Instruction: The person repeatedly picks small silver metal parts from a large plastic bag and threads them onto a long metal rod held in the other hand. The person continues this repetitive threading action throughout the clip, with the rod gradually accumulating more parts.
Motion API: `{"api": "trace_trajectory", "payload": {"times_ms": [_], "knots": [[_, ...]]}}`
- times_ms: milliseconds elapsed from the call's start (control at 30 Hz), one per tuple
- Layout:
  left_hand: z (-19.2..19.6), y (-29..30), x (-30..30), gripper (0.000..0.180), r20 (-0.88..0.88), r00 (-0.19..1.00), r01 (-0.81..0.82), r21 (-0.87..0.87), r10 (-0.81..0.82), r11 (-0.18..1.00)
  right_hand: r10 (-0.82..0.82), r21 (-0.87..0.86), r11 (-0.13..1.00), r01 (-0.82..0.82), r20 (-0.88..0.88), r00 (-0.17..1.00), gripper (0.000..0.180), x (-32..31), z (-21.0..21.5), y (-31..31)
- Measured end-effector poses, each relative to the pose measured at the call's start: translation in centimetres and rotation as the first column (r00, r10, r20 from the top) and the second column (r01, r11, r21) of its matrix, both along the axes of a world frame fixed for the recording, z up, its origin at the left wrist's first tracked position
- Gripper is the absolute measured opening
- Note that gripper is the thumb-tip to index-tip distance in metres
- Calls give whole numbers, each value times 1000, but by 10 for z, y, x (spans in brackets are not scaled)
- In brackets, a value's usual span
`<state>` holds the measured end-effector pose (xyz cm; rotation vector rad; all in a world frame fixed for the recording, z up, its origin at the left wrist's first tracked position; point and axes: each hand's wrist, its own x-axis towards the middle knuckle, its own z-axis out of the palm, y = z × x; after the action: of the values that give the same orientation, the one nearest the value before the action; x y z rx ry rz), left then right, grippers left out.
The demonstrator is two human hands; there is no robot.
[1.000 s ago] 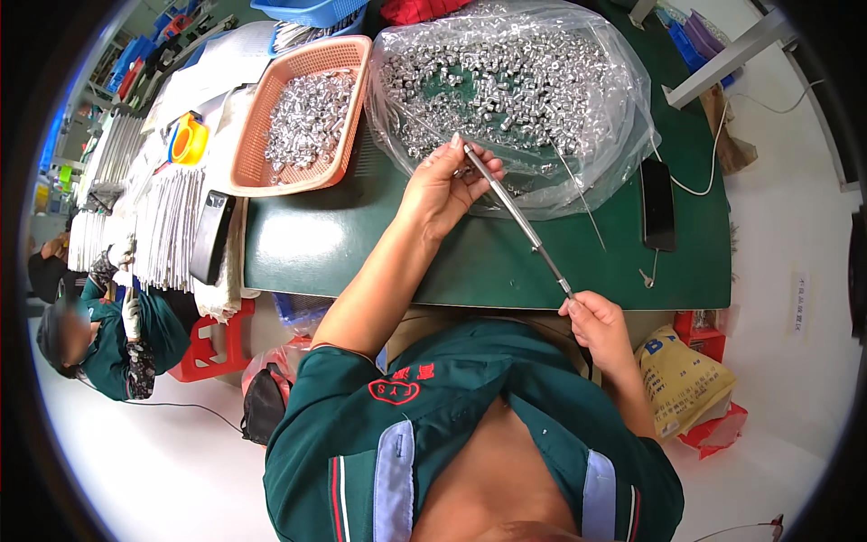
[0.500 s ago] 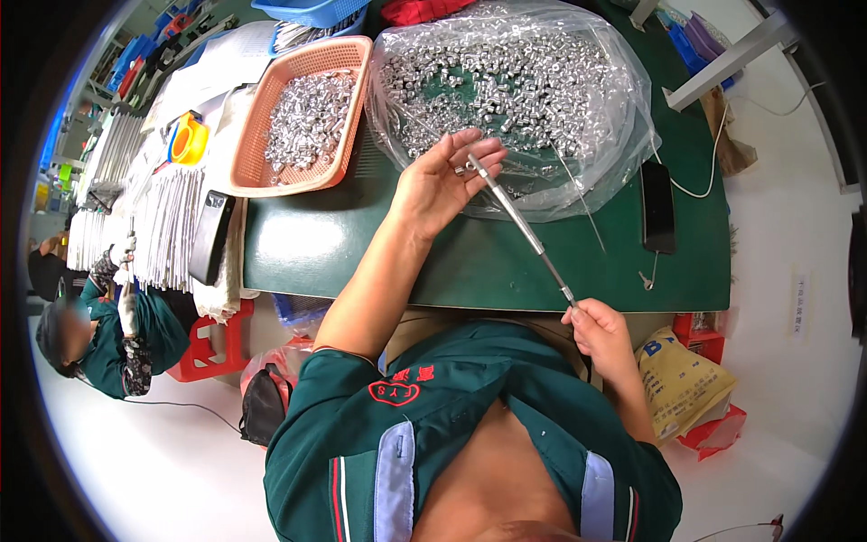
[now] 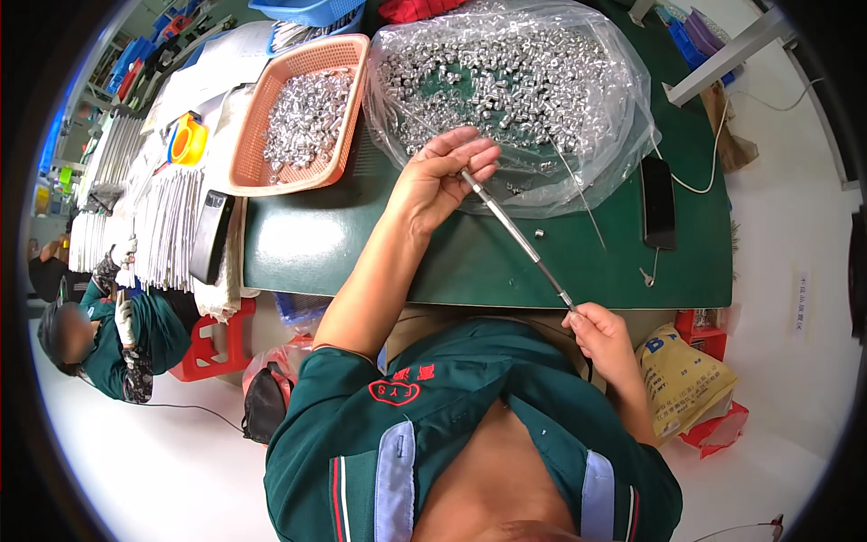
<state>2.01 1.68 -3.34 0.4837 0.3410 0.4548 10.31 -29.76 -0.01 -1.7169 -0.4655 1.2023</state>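
A slender metal rod [image 3: 506, 221] slants between my two hands above the table's front part. Its upper stretch is thicker and silvery, the lower one thin and darker, with a silvery piece near the bottom. My left hand [image 3: 435, 185], palm up, has its thumb and curled fingers closed about the rod's upper end. Down by the table's near edge, my right hand [image 3: 598, 332] grips the lower end in a fist-like pinch. One small metal sleeve [image 3: 539, 233] lies on the green table, right of the rod. Whether my left fingers also hold a sleeve is hidden.
Behind my left hand spreads a clear plastic bag [image 3: 578, 194] full of small metal sleeves. An orange basket [image 3: 244, 167] of similar pieces stands to its left. A black phone [image 3: 657, 206] lies at right, a black case [image 3: 211, 233] at left. A co-worker [image 3: 117, 330] sits far left.
My left thumb has closed onto the rod's upper end, where a small ring showed before. A small sleeve now lies on the table right of the rod. My right hand has hardly moved.
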Motion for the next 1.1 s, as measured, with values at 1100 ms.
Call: {"api": "trace_trajectory", "payload": {"times_ms": [1100], "knots": [[-1,0,-1,38,106,991,-72,-50,77,996,-36,22,999,31,301,953,16,-12,-2,0]]}}
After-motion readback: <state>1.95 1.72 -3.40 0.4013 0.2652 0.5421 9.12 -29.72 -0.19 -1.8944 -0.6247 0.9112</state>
